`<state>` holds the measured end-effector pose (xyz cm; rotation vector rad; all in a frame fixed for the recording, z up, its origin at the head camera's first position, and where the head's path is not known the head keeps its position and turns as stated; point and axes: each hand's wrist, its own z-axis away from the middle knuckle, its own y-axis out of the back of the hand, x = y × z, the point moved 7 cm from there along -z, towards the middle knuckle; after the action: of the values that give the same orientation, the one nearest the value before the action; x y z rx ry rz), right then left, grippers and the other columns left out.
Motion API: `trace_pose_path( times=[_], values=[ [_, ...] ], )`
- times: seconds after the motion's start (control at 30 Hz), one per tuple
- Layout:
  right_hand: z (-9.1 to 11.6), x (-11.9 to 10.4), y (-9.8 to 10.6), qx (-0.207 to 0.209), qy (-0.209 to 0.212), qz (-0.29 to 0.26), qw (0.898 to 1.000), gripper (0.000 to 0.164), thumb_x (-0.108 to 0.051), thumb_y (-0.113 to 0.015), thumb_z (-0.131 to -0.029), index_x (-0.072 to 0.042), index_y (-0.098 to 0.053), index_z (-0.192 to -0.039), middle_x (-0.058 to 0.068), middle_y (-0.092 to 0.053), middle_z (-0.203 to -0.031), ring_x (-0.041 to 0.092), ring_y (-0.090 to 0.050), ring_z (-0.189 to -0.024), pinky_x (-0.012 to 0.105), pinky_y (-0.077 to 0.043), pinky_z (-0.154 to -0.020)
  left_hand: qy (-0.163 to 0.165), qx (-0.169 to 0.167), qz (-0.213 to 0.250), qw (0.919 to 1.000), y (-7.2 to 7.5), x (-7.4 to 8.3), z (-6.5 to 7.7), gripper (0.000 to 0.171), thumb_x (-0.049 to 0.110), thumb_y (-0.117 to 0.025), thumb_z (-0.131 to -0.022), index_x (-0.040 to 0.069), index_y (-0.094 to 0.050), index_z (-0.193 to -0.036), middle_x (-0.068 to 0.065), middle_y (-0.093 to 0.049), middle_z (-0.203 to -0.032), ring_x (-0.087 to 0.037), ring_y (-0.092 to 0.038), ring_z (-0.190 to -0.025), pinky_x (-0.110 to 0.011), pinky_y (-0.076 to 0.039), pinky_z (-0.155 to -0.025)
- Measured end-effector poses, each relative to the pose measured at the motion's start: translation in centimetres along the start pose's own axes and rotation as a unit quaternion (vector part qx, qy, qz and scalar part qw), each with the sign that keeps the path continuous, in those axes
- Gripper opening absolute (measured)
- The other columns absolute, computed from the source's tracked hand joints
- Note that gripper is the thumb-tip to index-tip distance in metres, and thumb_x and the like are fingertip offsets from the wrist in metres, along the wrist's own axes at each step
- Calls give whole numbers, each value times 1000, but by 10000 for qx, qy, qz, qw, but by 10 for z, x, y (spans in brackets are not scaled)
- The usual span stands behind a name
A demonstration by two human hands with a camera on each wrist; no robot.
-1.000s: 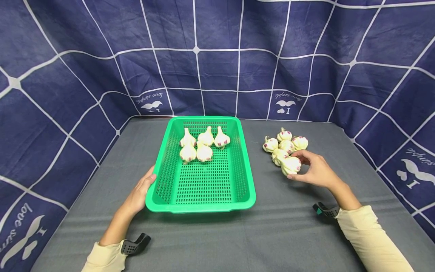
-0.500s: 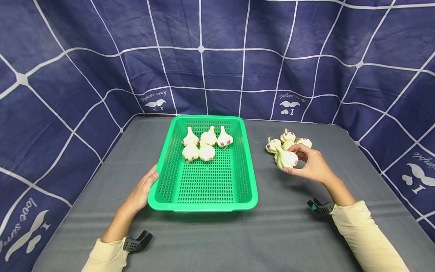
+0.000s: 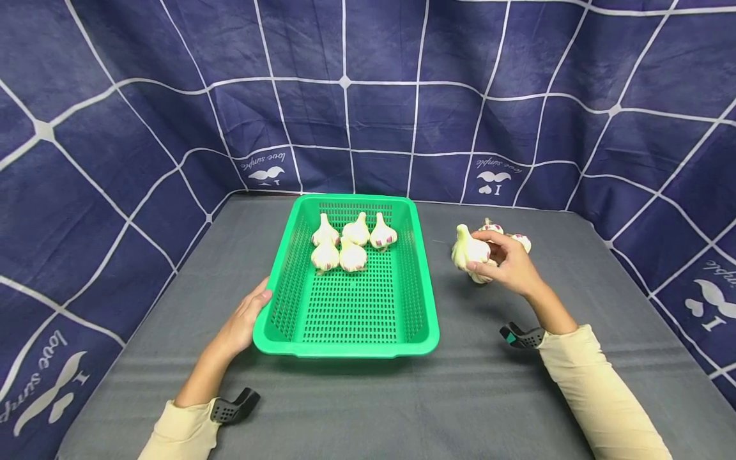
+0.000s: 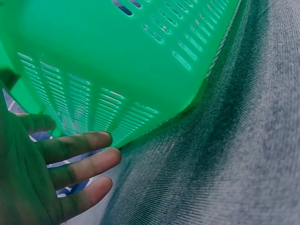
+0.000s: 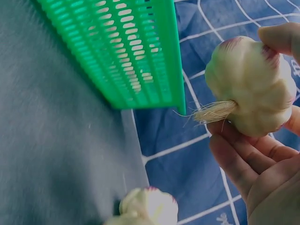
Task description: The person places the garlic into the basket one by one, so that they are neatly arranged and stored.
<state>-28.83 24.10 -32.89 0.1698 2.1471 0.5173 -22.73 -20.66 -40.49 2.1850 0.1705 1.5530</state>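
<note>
In the head view my right hand (image 3: 510,263) pinches a garlic bulb (image 3: 470,250) by its sides, thumb and fingers around it, to the right of the green basket (image 3: 345,350). The right wrist view shows the same bulb (image 5: 251,84) with its dry root tuft turned toward the camera. My left hand (image 3: 243,322) rests at the basket's left rim. In the left wrist view its fingers (image 4: 89,161) stretch out fairly straight beside the slotted outer wall. Several garlic bulbs (image 3: 352,257) lie inside toward the basket's far end.
Under and behind the right hand are more loose garlic bulbs (image 3: 521,241), partly hidden by the hand and the held bulb. A grey cloth (image 3: 356,409) covers the table. Blue curtains (image 3: 379,115) with white lines enclose the back and sides.
The right hand has lifted a garlic bulb from the loose group and moved it left, its stem now pointing up. The left hand stays at the basket; the head view has shifted slightly.
</note>
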Motion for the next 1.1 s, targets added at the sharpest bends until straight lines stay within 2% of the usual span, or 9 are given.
trace_pose_path(
  times=[0.1,0.37,0.67,0.9,1.1],
  values=[
    [-7,-2,-6,-96,0,-80,9999,49,18,-73,-69,16,-59,-116,-4,-62,-102,5,-60,-80,13,-49,-72,46,-21,10,10000,-1,0,0,52,19,-25,-107,-10,-27,-151,-30,-34,-151,-31,-30,-138,-5,-20,-102],
    [-21,-12,-14,-159,22,87,9998,44,14,-76,-69,14,-61,-110,0,-62,-95,6,-58,-77,16,-48,-68,84,-26,-47,10000,0,-1,0,54,21,-25,-107,-11,-25,-151,-31,-32,-152,-30,-27,-139,-6,-18,-102],
    [-32,-22,-27,-348,204,-194,9990,43,23,-75,-64,20,-59,-104,-1,-64,-93,3,-60,-78,15,-50,-71,93,-55,-84,9999,-1,-1,0,55,22,-25,-107,-11,-25,-150,-30,-31,-153,-39,-24,-141,-6,-17,-103],
    [-37,-30,-31,-432,286,-41,9986,43,16,-79,-66,12,-64,-105,0,-65,-90,6,-60,-77,17,-50,-72,193,-40,-166,9997,0,-1,0,56,24,-26,-107,-12,-25,-150,-30,-29,-154,-39,-22,-142,-7,-16,-103],
    [-41,-34,-41,-706,316,-241,9967,44,13,-79,-69,10,-62,-110,3,-67,-93,9,-63,-80,21,-52,-70,226,-47,-183,9996,0,-2,0,56,24,-25,-107,-14,-24,-150,-31,-28,-154,-43,-20,-141,-7,-16,-103]
  ],
)
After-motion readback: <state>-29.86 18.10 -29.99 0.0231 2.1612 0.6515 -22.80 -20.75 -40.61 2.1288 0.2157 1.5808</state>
